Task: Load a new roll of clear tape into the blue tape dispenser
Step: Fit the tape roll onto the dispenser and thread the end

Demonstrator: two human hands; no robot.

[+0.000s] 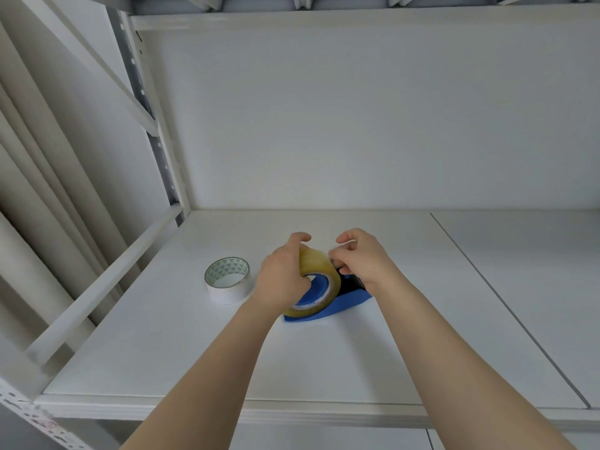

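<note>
A yellowish clear tape roll [319, 266] stands on edge on the blue tape dispenser [344, 302], with the blue hub showing through its core. My left hand [282, 277] grips the roll from the left side, fingers over its top. My right hand [360, 258] is at the roll's right edge, thumb and forefinger pinched together against the tape surface above the dispenser's dark front part. The dispenser rests on the white shelf [194, 352], mostly hidden by the roll and both hands.
A second roll with a white outside and green-patterned core [227, 280] lies flat just left of my left hand. White shelf uprights and a rail [107, 284] run along the left. A seam [506, 306] divides the shelf boards on the right.
</note>
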